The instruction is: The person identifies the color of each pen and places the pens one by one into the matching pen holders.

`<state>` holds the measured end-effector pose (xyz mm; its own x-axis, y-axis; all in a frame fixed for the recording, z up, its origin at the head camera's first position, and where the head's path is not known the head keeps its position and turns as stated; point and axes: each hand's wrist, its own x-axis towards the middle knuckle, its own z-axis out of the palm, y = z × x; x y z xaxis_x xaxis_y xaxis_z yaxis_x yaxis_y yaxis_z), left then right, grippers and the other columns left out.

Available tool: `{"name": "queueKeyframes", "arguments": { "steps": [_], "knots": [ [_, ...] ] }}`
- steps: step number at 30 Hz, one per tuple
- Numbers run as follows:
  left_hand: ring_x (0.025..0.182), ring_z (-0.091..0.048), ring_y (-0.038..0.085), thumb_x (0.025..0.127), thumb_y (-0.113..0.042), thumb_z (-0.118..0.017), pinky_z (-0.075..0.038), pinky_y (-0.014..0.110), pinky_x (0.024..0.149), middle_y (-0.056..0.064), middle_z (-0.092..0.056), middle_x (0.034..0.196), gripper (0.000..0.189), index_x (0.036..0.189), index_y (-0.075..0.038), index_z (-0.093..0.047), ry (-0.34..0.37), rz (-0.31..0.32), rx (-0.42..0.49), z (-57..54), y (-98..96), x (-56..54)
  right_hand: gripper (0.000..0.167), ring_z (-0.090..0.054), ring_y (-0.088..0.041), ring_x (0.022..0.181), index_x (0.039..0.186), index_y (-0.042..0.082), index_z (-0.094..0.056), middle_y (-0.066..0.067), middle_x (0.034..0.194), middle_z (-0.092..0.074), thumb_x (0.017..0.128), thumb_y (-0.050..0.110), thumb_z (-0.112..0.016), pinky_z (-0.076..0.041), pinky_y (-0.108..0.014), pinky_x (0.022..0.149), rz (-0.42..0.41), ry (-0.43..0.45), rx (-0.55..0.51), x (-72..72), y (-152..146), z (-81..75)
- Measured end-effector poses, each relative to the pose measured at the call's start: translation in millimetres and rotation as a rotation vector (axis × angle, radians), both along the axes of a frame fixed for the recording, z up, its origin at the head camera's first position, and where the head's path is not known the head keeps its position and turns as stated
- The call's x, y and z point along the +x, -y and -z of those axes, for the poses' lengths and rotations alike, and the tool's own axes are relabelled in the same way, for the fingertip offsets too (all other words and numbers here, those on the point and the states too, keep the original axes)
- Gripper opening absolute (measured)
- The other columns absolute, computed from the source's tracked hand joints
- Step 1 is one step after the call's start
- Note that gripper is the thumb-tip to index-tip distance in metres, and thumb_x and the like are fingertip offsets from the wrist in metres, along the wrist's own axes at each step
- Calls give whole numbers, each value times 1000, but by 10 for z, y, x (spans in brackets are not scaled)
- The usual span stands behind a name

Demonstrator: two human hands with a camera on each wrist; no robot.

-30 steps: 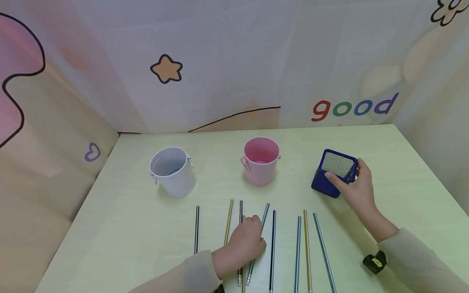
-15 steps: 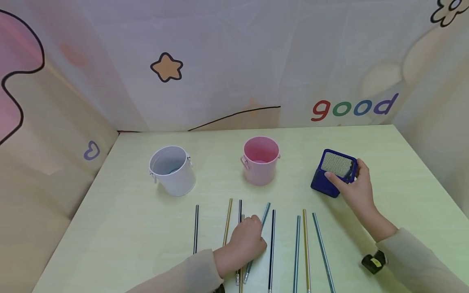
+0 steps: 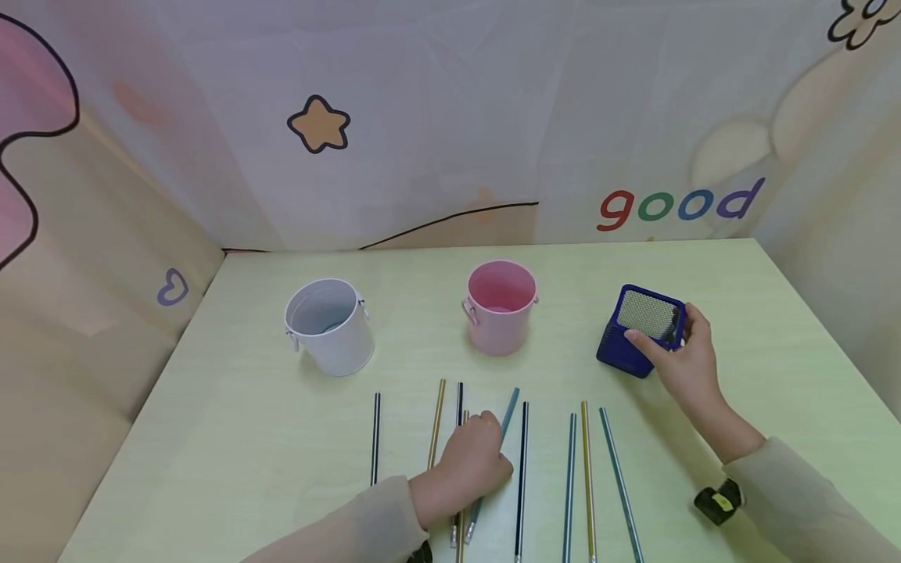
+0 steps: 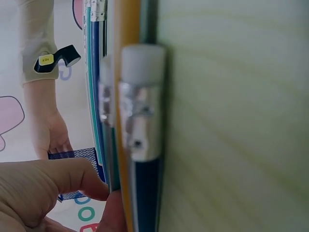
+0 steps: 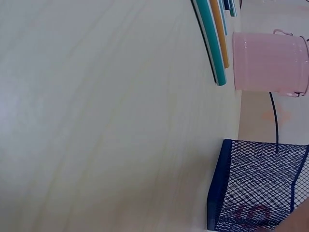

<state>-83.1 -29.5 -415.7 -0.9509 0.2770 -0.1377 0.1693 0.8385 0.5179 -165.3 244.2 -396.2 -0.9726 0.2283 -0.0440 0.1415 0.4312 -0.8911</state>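
My left hand (image 3: 470, 461) is low over a row of pencils and pinches a teal pencil (image 3: 510, 410) between thumb and forefinger. Beside and partly under that hand lie a gold pencil (image 3: 461, 539) and a dark blue pencil (image 3: 460, 403); the blue one's white eraser (image 4: 143, 65) is close up in the left wrist view. Off to the right, my right hand (image 3: 693, 371) grips the rim of a blue mesh pen holder (image 3: 626, 352), thumb on the near side. The holder also shows in the right wrist view (image 5: 260, 183), resting on the table.
A white bucket (image 3: 341, 344) stands at the back left and a pink bucket (image 3: 500, 328) at the back middle. More pencils lie on the table, including a black one (image 3: 376, 438) at left and a teal one (image 3: 621, 477) at right. A printed cloth (image 3: 450, 117) hangs behind.
The lower ends of the teal, gold and dark blue pencils near my left hand have slid slightly left. My right hand keeps its grip on the pen holder.
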Motion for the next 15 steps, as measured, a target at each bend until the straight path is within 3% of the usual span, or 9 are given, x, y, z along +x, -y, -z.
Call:
{"name": "queueKeyframes", "arguments": {
  "steps": [9, 15],
  "knots": [
    [52, -41, 17, 67, 3, -58, -36, 28, 43, 5, -44, 64, 17, 78, 0, -45, 44, -39, 66, -33, 23, 30, 98, -21, -40, 140, 150, 3, 1, -25, 154, -17, 88, 39, -64, -27, -56, 109, 3, 4, 4, -7, -4, -5],
    [49, -38, 14, 69, 2, -58, -32, 25, 40, 3, -41, 61, 17, 77, -4, -43, 29, -69, 122, -38, 62, 45, 99, -20, -40, 141, 150, 2, 1, -25, 154, -17, 87, 41, -65, -26, -56, 109, -5, -12, 10, 0, -10, 4]
  ]
}}
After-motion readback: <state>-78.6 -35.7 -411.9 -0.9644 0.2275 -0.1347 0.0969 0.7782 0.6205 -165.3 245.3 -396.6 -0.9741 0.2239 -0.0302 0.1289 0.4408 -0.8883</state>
